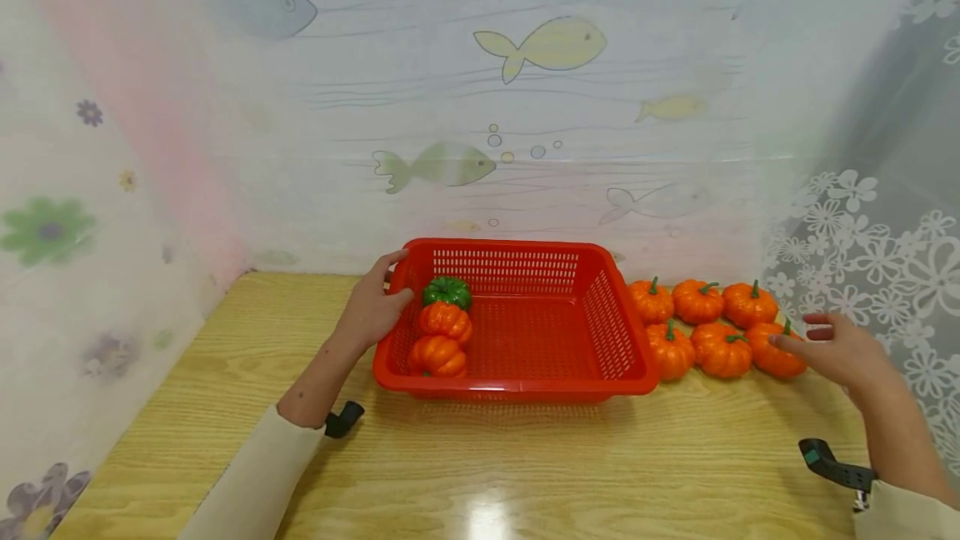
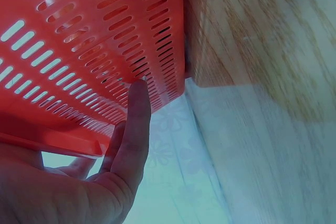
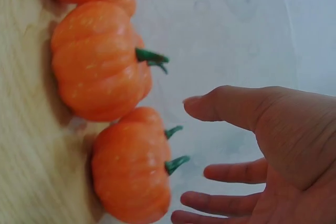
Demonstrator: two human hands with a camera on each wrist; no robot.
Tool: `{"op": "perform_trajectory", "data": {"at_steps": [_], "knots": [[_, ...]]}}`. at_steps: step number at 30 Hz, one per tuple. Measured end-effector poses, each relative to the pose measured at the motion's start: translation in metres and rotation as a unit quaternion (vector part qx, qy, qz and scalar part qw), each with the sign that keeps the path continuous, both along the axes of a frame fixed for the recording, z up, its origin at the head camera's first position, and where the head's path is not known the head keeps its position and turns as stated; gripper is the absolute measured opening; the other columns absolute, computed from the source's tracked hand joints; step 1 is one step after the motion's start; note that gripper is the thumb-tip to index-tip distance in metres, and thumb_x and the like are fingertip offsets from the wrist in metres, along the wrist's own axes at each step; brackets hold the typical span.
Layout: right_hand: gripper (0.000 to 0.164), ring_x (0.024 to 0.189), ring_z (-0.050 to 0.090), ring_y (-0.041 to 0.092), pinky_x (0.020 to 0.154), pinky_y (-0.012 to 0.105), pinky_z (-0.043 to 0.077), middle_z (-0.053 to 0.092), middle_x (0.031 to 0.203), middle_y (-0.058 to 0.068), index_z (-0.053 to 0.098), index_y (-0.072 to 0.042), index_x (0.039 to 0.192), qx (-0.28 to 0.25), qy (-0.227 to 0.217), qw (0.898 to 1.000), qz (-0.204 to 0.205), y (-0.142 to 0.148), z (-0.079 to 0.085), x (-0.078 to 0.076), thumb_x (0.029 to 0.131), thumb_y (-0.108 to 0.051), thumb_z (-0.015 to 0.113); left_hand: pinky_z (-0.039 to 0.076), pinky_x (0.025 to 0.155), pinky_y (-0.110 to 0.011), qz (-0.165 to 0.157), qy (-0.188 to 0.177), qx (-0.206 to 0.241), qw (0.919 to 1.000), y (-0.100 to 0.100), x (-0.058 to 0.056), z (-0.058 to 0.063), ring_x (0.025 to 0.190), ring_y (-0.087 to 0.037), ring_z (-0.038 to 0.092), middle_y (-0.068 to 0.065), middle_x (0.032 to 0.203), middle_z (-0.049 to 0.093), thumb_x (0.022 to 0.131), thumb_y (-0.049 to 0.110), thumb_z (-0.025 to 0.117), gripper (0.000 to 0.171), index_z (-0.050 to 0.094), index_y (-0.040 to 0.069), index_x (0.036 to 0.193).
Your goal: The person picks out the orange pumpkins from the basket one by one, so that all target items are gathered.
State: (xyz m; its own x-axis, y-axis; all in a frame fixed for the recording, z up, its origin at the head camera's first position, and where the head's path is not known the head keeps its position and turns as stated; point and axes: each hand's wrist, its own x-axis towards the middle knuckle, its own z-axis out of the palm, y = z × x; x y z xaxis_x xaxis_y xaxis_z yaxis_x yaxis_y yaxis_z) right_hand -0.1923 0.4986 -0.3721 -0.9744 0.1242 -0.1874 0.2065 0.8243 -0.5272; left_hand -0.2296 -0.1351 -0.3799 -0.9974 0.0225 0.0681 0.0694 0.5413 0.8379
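A red plastic basket [image 1: 517, 386] with slotted walls stands on the table. My left hand [image 1: 375, 311] holds its left rim; in the left wrist view a finger [image 2: 139, 114] lies along the outer slotted wall, below the rim. Inside, along the left wall, a green pumpkin [image 1: 447, 293] sits behind two orange pumpkins [image 1: 437, 356]. My right hand [image 1: 847, 350] hovers at the front right pumpkin [image 1: 776, 354] of a group on the table. Seen from the right wrist, the thumb and fingers are spread above the pumpkin [image 3: 131, 171], with a gap between and nothing held.
Several orange pumpkins [image 1: 722, 351] with green stems stand in two rows right of the basket. The wooden table [image 1: 420, 473] backs onto a curtain [image 1: 360, 107] printed with fish. Dark wrist mounts [image 1: 832, 465] show at both forearms.
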Motion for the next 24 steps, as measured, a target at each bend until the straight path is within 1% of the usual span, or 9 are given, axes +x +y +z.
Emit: {"op": "perform_trajectory", "data": {"at_steps": [7, 14, 18, 24], "knots": [[0.094, 0.121, 0.042, 0.065, 0.087, 0.07, 0.05, 0.034, 0.143, 0.05, 0.025, 0.02, 0.152, 0.031, 0.056, 0.998, 0.017, -0.023, 0.016, 0.006, 0.105, -0.055, 0.056, 0.062, 0.086, -0.045, 0.003, -0.002, -0.001, 1.0, 0.0, -0.001, -0.001, 0.108, -0.035, 0.062, -0.02, 0.136, 0.056, 0.106, 0.016, 0.053, 0.064, 0.033, 0.018, 0.167], [0.086, 0.125, 0.044, 0.065, 0.088, 0.071, 0.05, 0.038, 0.145, 0.048, 0.03, 0.018, 0.152, 0.046, 0.094, 0.994, 0.042, -0.046, 0.031, 0.012, 0.107, -0.051, 0.055, 0.062, 0.085, -0.044, 0.004, -0.002, 0.0, 1.0, 0.001, 0.0, 0.001, 0.106, -0.035, 0.062, -0.02, 0.133, 0.056, 0.105, 0.016, 0.054, 0.065, 0.033, 0.017, 0.166], [0.084, 0.126, 0.045, 0.066, 0.092, 0.073, 0.048, 0.04, 0.145, 0.047, 0.033, 0.017, 0.152, 0.043, 0.11, 0.991, 0.062, -0.058, 0.038, 0.015, 0.107, -0.05, 0.057, 0.063, 0.084, -0.043, 0.005, -0.002, 0.0, 1.0, 0.002, 0.001, 0.001, 0.105, -0.035, 0.062, -0.02, 0.131, 0.056, 0.105, 0.015, 0.054, 0.064, 0.034, 0.017, 0.166], [0.08, 0.126, 0.048, 0.064, 0.091, 0.073, 0.047, 0.046, 0.145, 0.043, 0.038, 0.012, 0.153, 0.031, 0.139, 0.986, 0.082, -0.075, 0.044, 0.022, 0.105, -0.047, 0.062, 0.063, 0.085, -0.043, 0.004, -0.001, 0.001, 1.0, 0.001, 0.0, 0.0, 0.106, -0.035, 0.062, -0.02, 0.131, 0.056, 0.105, 0.015, 0.054, 0.064, 0.034, 0.017, 0.166]]}}
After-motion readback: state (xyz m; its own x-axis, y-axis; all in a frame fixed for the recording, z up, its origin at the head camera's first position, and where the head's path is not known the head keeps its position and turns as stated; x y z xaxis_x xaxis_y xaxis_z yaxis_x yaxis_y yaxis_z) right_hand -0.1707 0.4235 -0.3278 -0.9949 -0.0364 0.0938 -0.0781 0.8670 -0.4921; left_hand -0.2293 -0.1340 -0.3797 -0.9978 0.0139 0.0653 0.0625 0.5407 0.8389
